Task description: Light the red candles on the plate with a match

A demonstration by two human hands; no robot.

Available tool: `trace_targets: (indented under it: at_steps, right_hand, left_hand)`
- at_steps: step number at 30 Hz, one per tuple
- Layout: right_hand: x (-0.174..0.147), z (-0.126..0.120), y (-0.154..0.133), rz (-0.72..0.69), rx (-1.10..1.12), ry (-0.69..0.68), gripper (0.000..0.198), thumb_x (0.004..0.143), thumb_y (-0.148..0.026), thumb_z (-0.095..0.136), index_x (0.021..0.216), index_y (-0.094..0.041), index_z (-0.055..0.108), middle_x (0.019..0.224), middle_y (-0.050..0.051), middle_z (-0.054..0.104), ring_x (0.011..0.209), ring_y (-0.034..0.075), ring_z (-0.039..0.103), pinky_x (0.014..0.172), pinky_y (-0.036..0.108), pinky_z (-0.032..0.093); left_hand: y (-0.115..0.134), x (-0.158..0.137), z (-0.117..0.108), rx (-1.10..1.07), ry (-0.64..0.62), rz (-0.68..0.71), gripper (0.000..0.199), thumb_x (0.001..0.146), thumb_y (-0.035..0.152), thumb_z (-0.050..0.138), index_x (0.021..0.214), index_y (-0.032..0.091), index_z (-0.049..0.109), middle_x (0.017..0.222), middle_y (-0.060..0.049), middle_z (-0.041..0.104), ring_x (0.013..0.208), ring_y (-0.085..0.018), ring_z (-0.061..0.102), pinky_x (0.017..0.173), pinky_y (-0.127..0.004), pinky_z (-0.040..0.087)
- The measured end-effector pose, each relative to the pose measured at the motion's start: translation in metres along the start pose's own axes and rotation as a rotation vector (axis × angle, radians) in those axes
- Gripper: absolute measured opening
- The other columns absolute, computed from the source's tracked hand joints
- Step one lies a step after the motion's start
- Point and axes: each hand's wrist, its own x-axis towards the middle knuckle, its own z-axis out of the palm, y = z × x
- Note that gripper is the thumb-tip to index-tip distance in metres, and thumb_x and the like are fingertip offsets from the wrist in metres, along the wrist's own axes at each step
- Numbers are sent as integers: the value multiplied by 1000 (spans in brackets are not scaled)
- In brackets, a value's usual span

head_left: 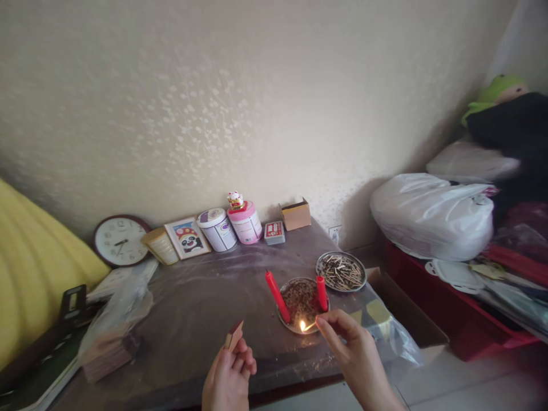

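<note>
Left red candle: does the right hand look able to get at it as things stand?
Probably yes: no obstacle shows between the right hand and the left red candle, though that hand pinches a lit match.

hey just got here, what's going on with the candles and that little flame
A person's right hand pinches a burning match, its flame at the near side of a round plate. The left hand holds what looks like a small matchbox. Two red candles stand on the plate, neither showing a flame. Just beyond, to the right, a dish holds a heap of matchsticks, many with dark ends.
</note>
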Motion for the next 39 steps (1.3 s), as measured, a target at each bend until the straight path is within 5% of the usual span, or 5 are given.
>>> trace_targets:
  at_steps: [39]
  right_hand:
    - [-1, -2, -6, 2, -121, -1, 33, 87, -48, 54, 68, -22, 60, 63, 0, 63, 61, 19, 55, 58, 26, 40]
  left_hand:
    - [-2, 1, -4, -9, -24, -5, 43, 52, 46, 83, 85, 18, 77, 68, -4, 61, 58, -14, 54, 50, -27, 46]
